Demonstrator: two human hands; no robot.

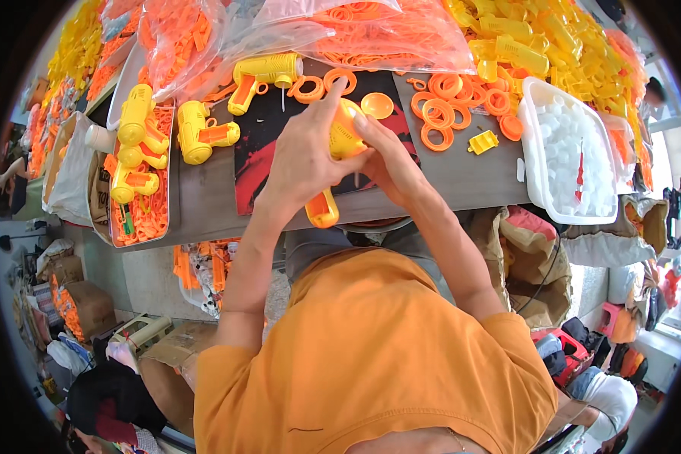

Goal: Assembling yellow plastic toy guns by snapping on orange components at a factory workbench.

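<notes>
Over the dark mat (261,155), a yellow toy gun (343,130) with an orange-trimmed handle (322,209) is gripped between both hands. My left hand (303,147) wraps its left side, with the index finger stretched up toward an orange ring (340,76); whether it touches the ring is unclear. On the other side, my right hand (392,155) holds the body with thumb and fingers, which partly hide it. Just beyond the right fingertips lies a round orange cap (377,105). Another yellow toy gun (266,73) rests at the mat's far edge beside an orange ring (307,89).
One more toy gun (197,133) lies left, near a tray (172,174) of orange parts with toy guns on top. Loose orange rings (437,113) and a small yellow piece (483,141) lie right, before a white bin (533,151) of whitish pieces. Bagged orange parts (393,38) line the back.
</notes>
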